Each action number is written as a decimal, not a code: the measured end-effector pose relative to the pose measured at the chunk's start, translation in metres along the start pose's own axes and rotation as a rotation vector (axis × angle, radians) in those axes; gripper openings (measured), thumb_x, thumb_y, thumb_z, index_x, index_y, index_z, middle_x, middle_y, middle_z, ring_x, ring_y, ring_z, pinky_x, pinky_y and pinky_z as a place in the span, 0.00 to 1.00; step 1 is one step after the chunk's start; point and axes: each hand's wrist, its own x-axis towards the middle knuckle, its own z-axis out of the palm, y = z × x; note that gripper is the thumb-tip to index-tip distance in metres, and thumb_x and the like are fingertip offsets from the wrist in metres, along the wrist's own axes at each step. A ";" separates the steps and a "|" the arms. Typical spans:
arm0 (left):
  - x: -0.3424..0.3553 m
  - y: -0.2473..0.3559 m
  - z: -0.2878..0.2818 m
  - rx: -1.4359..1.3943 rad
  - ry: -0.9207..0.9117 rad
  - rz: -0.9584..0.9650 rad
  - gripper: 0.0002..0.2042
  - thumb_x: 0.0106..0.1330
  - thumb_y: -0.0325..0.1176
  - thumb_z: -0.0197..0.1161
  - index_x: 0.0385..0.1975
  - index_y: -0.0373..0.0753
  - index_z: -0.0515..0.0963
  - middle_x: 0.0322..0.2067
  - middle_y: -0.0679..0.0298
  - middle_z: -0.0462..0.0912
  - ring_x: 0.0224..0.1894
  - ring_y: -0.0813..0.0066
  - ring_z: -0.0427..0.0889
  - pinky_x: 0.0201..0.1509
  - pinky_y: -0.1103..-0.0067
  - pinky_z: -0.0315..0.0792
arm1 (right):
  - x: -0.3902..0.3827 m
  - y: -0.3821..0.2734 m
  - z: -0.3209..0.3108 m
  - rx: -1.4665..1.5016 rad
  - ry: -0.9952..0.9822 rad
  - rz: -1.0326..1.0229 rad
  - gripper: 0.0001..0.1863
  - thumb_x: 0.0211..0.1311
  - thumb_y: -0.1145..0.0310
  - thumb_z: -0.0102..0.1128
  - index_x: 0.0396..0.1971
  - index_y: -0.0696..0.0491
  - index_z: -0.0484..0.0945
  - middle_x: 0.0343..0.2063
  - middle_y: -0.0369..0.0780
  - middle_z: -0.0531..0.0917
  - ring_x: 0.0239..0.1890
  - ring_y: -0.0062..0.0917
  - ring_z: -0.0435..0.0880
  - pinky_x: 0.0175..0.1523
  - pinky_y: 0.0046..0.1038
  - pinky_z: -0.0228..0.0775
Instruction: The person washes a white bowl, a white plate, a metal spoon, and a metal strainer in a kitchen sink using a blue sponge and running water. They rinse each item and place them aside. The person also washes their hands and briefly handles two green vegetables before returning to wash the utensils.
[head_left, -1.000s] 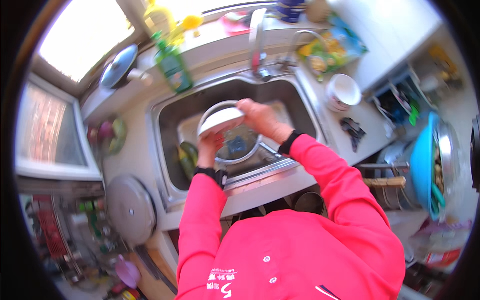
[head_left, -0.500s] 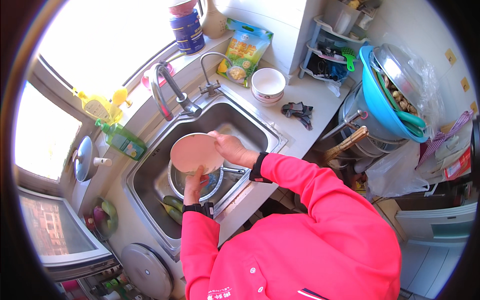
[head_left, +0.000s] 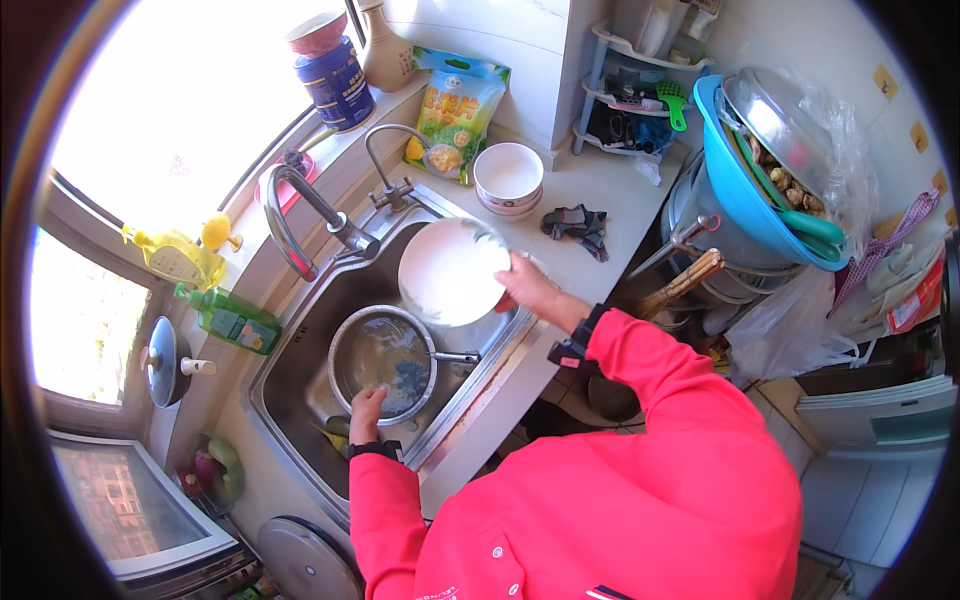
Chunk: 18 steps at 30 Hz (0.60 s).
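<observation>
A: Entry. A white plate (head_left: 452, 272) is held by its rim in the right hand (head_left: 528, 287), fingers closed on the edge, above the right side of the steel sink (head_left: 300, 390), near the counter (head_left: 600, 190).

B: Noted. And the left hand (head_left: 366, 408)?

A: It is rested on the near rim of a metal pot (head_left: 385, 362) in the basin. The fingers are curled over the rim; whether anything is pinched in them cannot be told. A dark cloth or sponge is seen inside the pot, blurred.

B: Risks to be recorded?

A: The plate is gripped at one edge only. If it is wet, a slip is judged likely, and the plate could be dropped onto the pot or the sink wall and chipped. The faucet (head_left: 310, 215) stands just beside the plate; its spout could be struck. The stacked bowls (head_left: 508, 178) near the sink edge could be knocked.
</observation>
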 end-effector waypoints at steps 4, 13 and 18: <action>0.000 -0.029 -0.005 -0.006 0.135 -0.077 0.19 0.57 0.44 0.61 0.31 0.30 0.80 0.26 0.56 0.82 0.30 0.74 0.79 0.36 0.76 0.71 | 0.027 -0.037 -0.055 -0.072 0.151 -0.264 0.19 0.60 0.71 0.44 0.51 0.58 0.62 0.38 0.42 0.77 0.34 0.28 0.81 0.29 0.28 0.79; -0.008 -0.049 0.005 0.050 0.164 -0.003 0.19 0.57 0.45 0.61 0.32 0.31 0.80 0.28 0.53 0.82 0.34 0.67 0.81 0.40 0.73 0.72 | 0.083 -0.068 -0.101 0.006 0.395 -0.050 0.17 0.58 0.71 0.44 0.48 0.58 0.65 0.35 0.43 0.78 0.27 0.28 0.80 0.27 0.30 0.77; -0.014 -0.049 0.006 0.026 0.178 -0.046 0.18 0.57 0.44 0.62 0.32 0.31 0.80 0.29 0.54 0.82 0.34 0.69 0.80 0.40 0.75 0.71 | 0.096 -0.057 -0.105 -0.007 0.381 -0.013 0.17 0.56 0.71 0.40 0.46 0.58 0.67 0.31 0.43 0.79 0.22 0.28 0.79 0.24 0.28 0.76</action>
